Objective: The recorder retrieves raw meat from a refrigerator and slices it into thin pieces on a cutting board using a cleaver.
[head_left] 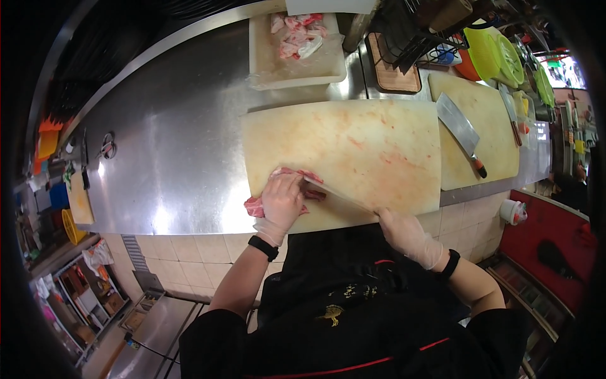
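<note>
- Working near-left on the pale cutting board (385, 145).
- Clamping raw meat (254, 207) there under the left hand (282, 197), ideally curling back from the edge.
- Gripping the knife (341, 194) firmly in the right hand (407, 237), ideally drawing long, even strokes.

The table (170, 132) is smooth, glossy metal that throws back bright glare; the cutting board (341, 142) looks like matt plastic, scuffed and stained on top; the tub (297, 83) is pale plastic, smooth along its rim. The meat (254, 207) has a moist, soft surface; the left glove (282, 203) and right glove (409, 240) are thin, see-through plastic, wrinkled; the knife (344, 196) has a smooth metal blade; so does the cleaver (459, 124). The tray (398, 80) is brown, grained wood; the apron (328, 271) is matt black cloth; the floor tiles (189, 256) look smooth.
</note>
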### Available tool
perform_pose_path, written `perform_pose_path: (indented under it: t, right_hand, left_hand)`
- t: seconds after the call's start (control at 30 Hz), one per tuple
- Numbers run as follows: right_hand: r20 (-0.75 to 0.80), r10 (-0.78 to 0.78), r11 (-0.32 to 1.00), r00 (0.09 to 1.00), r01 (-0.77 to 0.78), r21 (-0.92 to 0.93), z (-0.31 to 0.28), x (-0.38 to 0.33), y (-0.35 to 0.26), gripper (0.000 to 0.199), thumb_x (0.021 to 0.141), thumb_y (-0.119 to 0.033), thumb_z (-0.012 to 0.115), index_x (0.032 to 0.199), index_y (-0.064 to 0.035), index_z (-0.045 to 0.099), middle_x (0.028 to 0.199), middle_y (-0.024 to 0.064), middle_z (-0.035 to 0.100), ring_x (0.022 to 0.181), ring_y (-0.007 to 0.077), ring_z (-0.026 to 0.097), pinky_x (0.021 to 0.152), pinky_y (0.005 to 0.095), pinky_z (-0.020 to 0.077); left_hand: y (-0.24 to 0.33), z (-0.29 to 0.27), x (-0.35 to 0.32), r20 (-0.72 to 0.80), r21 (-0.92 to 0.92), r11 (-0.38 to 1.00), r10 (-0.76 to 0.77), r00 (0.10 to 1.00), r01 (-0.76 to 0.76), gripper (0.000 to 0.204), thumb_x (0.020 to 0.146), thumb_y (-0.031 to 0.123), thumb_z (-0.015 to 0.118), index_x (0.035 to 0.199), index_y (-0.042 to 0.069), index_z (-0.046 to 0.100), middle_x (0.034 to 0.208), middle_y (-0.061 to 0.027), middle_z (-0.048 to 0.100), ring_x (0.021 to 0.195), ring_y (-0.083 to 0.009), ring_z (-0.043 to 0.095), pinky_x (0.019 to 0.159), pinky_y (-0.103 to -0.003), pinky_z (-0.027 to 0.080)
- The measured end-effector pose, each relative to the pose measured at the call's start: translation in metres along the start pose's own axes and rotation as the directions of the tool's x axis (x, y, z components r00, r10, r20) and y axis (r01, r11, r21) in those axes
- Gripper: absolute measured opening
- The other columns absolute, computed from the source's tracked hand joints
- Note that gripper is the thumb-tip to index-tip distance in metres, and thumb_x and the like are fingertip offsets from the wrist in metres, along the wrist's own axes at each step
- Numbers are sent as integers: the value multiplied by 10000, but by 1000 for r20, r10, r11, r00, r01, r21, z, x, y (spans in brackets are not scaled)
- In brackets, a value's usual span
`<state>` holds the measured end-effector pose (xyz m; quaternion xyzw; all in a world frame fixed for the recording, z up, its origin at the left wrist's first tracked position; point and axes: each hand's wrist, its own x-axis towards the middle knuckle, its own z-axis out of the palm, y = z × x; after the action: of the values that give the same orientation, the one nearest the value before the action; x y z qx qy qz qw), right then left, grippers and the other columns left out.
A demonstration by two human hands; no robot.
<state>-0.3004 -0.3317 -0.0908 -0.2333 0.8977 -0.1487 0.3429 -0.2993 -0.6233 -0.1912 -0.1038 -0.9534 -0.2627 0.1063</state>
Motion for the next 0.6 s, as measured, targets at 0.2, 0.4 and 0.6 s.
perform_pose_path:
  t: [0.2, 0.4, 0.6]
  right_hand:
    - [-56, 209, 875, 976, -161, 457, -1, 8, 5, 145, 936, -124, 484, 1041, -26, 509, 773, 222, 591, 692, 379, 598, 600, 403, 470]
    - [37, 353, 761, 935, -310, 570, -16, 2, 1, 155, 937, -125, 490, 1036, -7, 511, 775, 211, 596, 699, 353, 606, 599, 383, 470]
    - [-281, -70, 992, 957, 96, 79, -2, 16, -23, 292, 873, -97, 529, 1158, -35, 510, 916, 183, 630, 773, 355, 637, 600, 456, 510]
  left_hand:
    - [0, -4, 0, 26, -49, 997, 68, 997, -66, 310, 697, 110, 691, 1004, 102, 654, 999, -66, 595, 974, -259, 564, 925, -449, 438]
    - [7, -7, -5, -12, 50, 998, 30, 999, -30, 316, 712, 117, 692, 1025, 129, 651, 1068, -48, 566, 1036, -259, 532, 953, -447, 402]
    - [-5, 3, -9, -53, -67, 997, 39, 998, -43, 320, 721, 123, 703, 1036, 96, 655, 1010, -92, 590, 1001, -307, 562, 939, -468, 428]
